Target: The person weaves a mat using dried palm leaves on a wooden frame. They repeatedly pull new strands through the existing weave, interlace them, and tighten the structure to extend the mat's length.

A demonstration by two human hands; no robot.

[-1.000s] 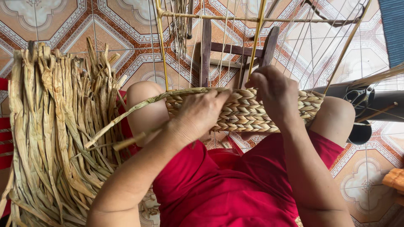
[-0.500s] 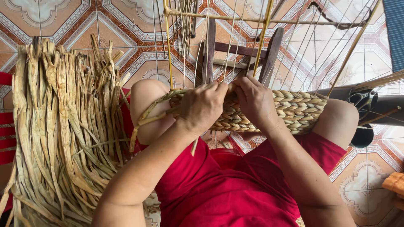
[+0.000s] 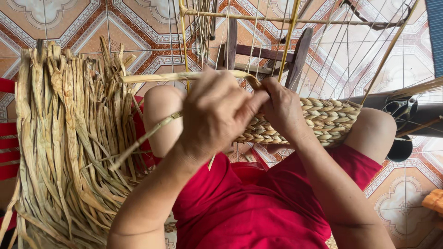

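Your left hand [image 3: 217, 113] is closed in a pinch on a dried strand [image 3: 184, 76], thumb against forefinger, holding it raised over your left knee. The strand runs left from the pinch toward the pile of loose leaves [image 3: 69, 147] on the left. Your right hand [image 3: 284, 108] is pressed down on the near-left end of the woven band [image 3: 318, 122], which lies across your lap between your knees. Its fingers curl over the weave, though whether they also grip the strand is hidden behind your left hand.

The strand looks dry and flat, so a sharp bend at the pinch could crack or split it. Pull too hard and the last rows may bunch, leaving that edge narrower than the rest. Ease off with your right hand and the fresh turn could spring loose, since only pressure seems to hold it.

The thin upright strings [image 3: 258, 41] rising to the yellow frame [image 3: 288, 39] on the far side stand close together. A strand passed on the wrong side of one would show as a skipped stitch.

A second strand [image 3: 143, 138] trails from under your left wrist and could snag in the pile.
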